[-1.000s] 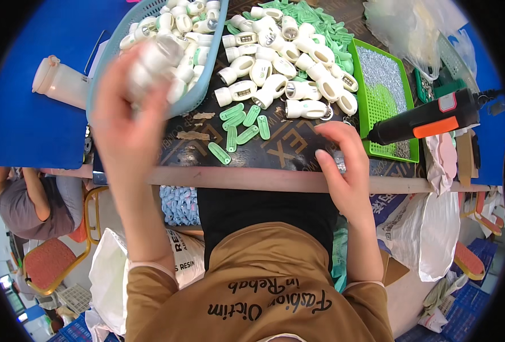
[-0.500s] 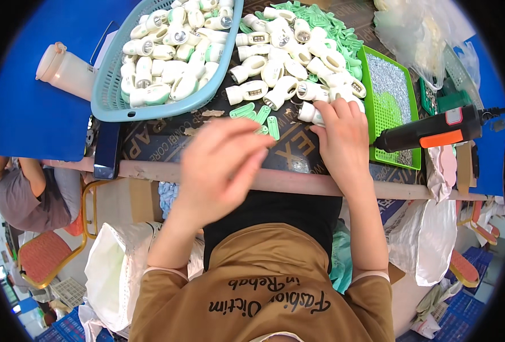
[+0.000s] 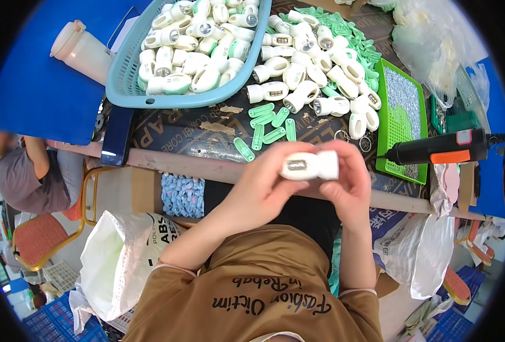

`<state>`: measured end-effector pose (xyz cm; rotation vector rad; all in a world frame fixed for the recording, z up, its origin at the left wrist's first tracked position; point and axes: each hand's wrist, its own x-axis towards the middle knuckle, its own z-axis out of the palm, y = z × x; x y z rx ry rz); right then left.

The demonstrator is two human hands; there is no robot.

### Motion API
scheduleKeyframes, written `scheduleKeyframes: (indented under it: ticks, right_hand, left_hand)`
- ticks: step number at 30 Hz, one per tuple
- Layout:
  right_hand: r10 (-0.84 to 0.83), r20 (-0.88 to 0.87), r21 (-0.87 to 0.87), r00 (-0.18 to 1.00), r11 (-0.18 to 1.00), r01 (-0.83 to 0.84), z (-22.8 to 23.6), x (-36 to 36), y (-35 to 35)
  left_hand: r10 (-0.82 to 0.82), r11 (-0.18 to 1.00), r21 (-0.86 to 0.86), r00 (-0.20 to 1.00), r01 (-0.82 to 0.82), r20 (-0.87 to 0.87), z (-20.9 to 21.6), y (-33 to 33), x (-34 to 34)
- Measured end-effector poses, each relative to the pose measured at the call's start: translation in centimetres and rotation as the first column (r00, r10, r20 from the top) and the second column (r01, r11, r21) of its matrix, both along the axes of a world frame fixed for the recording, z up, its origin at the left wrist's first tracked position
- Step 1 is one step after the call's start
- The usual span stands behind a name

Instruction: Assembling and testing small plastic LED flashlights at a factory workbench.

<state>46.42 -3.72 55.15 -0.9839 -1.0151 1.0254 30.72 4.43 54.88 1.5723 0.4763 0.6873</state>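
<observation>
Between my two hands, just over the table's front edge, is a small white flashlight (image 3: 303,166) with an opening in its side. My left hand (image 3: 261,185) grips its rounded end. The fingers of my right hand (image 3: 352,185) are closed around its wider head end. Several loose green plastic covers (image 3: 274,135) lie on the dark table just beyond my left hand. Past them spreads a heap of similar white flashlights (image 3: 295,74), many with open sides. More green covers (image 3: 355,45) are piled behind the heap.
A blue basket (image 3: 178,101) full of flashlights stands at the left, near a dark phone (image 3: 117,137) and a whitish jar (image 3: 81,51). On the right are a green tray (image 3: 383,128) of small metal parts and a black-and-orange power screwdriver (image 3: 443,151). A person (image 3: 33,182) sits far left.
My right hand has drawn a white flashlight from the heap toward me. My left hand has moved right and joined it on the flashlight. The view has shifted slightly.
</observation>
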Motion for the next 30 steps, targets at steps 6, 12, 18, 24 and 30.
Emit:
scheduleKeyframes:
  ticks: [6,12,18,24,30]
  right_hand:
    - [-0.145,0.875,0.122,0.462,0.989,0.08,-0.6,1.3,4.6]
    - [-0.055,0.973,0.05,0.222,0.998,0.031,-0.4,1.8,4.3]
    - [0.068,0.782,-0.273,0.62,0.931,0.241,2.8,1.4,-3.3]
    - [-0.126,0.917,-0.006,0.377,0.944,0.33,0.6,3.4,-5.8]
    - [-0.171,0.964,0.118,0.205,0.962,0.246,-0.4,3.9,-5.8]
  left_hand:
    - [0.204,0.916,-0.391,0.942,-0.088,0.267,0.8,2.4,-4.1]
    - [0.16,0.904,-0.425,0.964,-0.057,0.211,1.7,2.9,-4.3]
    - [-0.021,0.991,0.127,0.991,0.038,-0.133,0.5,1.8,0.0]
    - [0.113,0.862,0.507,0.961,0.031,-0.251,-1.2,0.9,2.7]
    - [0.061,0.873,0.484,0.969,0.065,-0.241,-1.9,1.3,2.4]
